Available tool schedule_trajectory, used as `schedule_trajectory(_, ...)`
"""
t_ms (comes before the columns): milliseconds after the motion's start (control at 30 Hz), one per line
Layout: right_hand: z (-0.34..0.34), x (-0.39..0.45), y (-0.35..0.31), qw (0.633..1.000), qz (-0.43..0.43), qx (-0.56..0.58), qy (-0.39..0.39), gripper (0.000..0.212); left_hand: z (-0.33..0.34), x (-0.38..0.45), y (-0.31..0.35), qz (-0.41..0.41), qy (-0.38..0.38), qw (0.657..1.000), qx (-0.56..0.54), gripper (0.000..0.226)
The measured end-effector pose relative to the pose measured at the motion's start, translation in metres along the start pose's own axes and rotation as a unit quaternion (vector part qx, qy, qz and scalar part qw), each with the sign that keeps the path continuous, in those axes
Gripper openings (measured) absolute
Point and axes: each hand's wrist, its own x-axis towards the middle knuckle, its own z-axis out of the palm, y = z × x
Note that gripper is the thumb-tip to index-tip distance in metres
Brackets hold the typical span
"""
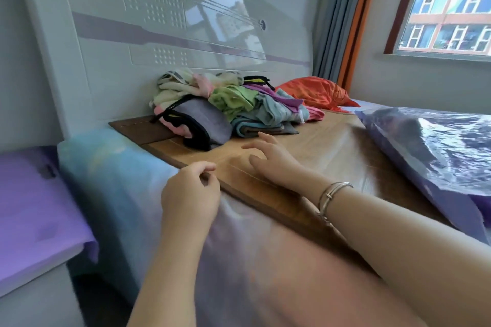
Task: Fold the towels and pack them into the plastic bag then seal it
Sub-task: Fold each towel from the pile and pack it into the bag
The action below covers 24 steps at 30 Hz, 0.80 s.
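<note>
Head cam, bedroom. Person is leaning over a bed, both forearms reaching fwd.

L hand [190, 194]: hovering at the near edge of the brown mat [332, 148], fingers curled loosely inward, thumb nearly meeting index, nothing pinched between them. Cannot tell if it is touching the mat edge.

R hand [268, 159]: lying over the mat, fingers spread and pointing far-left toward the towels [228, 106], holding nothing. Fingertips are sitting near the pile, not touching it. Two thin bracelets [332, 194] are circling the R wrist.

Towels: lying unfolded in a loose heap at the far end of the mat, just in front of the white headboard [159, 21]. Colours visible: cream, pink, green, pale blue, purple, grey w/ black trim. Grey one is spilling off the near-left side of the heap; a blue-grey one is lying flat at the near-right base.

Plastic bag [438, 146]: clear w/ purple tint, lying flat on the R side of the bed, well apart from the towels, glare across its top. Cannot tell whether its mouth is open.

Orange pillow [316, 93]: sitting far right, just behind the towel heap.

Bed sheet [119, 180], pastel blue/purple, is hanging over the near-left side. Purple-topped nightstand [34, 207] is standing at far left. Window [451, 8] upper R, curtain [342, 21] beside it.
</note>
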Motion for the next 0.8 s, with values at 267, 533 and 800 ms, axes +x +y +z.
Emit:
schedule_trajectory(267, 0.049, 0.066, -0.053, 0.993, -0.040, -0.008, -0.111, 0.037, 0.005, 0.026, -0.014, -0.025, 0.026, 0.999, 0.009, 0.028)
schedule_trajectory(533, 0.023, 0.036, -0.039, 0.994, 0.007, 0.105, -0.037, 0.037, 0.004, 0.008, -0.006, -0.016, 0.035, 0.999, -0.023, 0.029)
schedule_trajectory(800, -0.037, -0.096, 0.005, 0.990, 0.037, 0.135, 0.032, 0.044, 0.002, -0.050, 0.033, -0.032, -0.022, 0.995, -0.092, 0.048)
